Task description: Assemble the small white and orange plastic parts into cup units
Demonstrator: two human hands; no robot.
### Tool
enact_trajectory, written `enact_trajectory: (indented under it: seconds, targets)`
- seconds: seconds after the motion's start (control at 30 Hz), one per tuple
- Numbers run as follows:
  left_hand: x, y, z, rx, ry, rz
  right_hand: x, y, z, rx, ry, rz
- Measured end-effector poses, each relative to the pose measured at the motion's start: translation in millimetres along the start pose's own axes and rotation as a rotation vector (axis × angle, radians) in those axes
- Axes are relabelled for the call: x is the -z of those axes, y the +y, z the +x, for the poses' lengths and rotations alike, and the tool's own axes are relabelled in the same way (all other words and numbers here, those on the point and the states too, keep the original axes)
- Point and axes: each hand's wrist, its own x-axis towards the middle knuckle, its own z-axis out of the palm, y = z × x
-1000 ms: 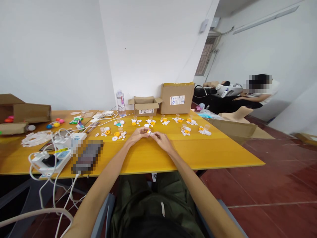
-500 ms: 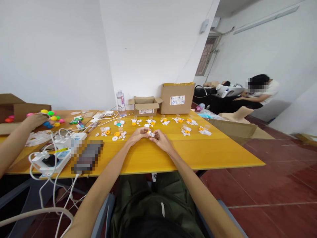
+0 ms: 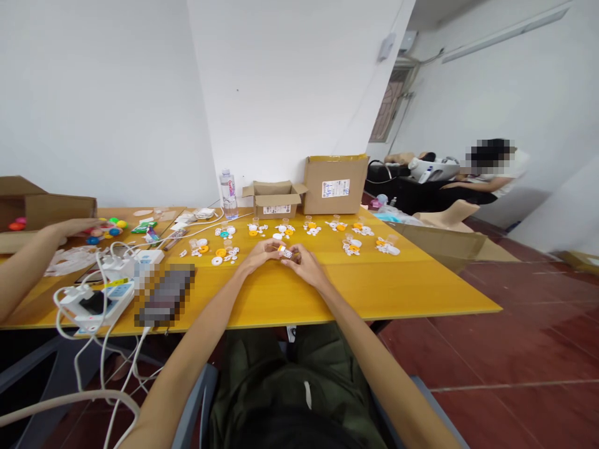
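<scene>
Head view puts you at a wide yellow tabletop [image 3: 365, 290] that runs from the left edge across to the red tiled floor [image 3: 524, 337] on your right. Against the white wall at the far side stands a tall cardboard box [image 3: 334, 185], with a smaller open box [image 3: 274, 199] just beside it and a clear water bottle [image 3: 228, 194] to the left of that. Off at the far left sits another open carton [image 3: 44, 212], and a co-worker's hand [image 3: 70, 227] lies flat next to a cluster of coloured balls [image 3: 107, 227]. Nearer you on the left, a white power strip [image 3: 96, 304] trails white cables [image 3: 84, 368] over the table edge. Spread along the far half of the tabletop are small groups of white and orange parts [image 3: 285, 229], laid out in a loose row. Now your own hands: your left hand [image 3: 262, 253] and your right hand [image 3: 305, 264] meet at the middle of the tabletop, fingers curled inward, fingertips touching. Between them sits a small white and orange piece [image 3: 283, 251], raised just off the surface. Both grips are pinching it from opposite sides, left from the left, right from the right. Farther right, another person sits at a dark desk [image 3: 412, 190].
</scene>
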Motion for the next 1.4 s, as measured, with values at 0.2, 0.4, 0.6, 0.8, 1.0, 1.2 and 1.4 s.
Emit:
enact_trajectory:
  seconds: [0.2,0.4,0.6,0.8,1.0,1.2,1.4]
  targets:
    - [0.7,-2.0,0.7,-0.002,0.011,-0.001,-1.0,4.2,1.1,0.071,0.019,-0.056]
    - [-0.1,-0.5,0.3,0.007,0.009,-0.001,-0.9,3.4,0.9,0.045,0.006,-0.063]
    - [-0.6,0.3,-0.1,0.008,0.001,-0.011,-0.7,5.2,0.4,0.021,-0.007,-0.042]
    - [-0.5,0.1,0.1,0.006,0.006,-0.007,-0.6,4.1,1.7,0.099,0.021,-0.103]
    - [-1.0,1.2,-0.4,0.008,-0.002,-0.009,-2.2,5.3,1.5,0.028,-0.006,-0.057]
    - [-1.0,1.5,-0.6,0.008,0.006,-0.01,-1.5,6.5,2.3,0.062,-0.001,-0.089]
    - [-0.6,1.3,-0.9,-0.006,-0.002,0.004,-2.7,6.2,2.3,0.112,0.016,-0.091]
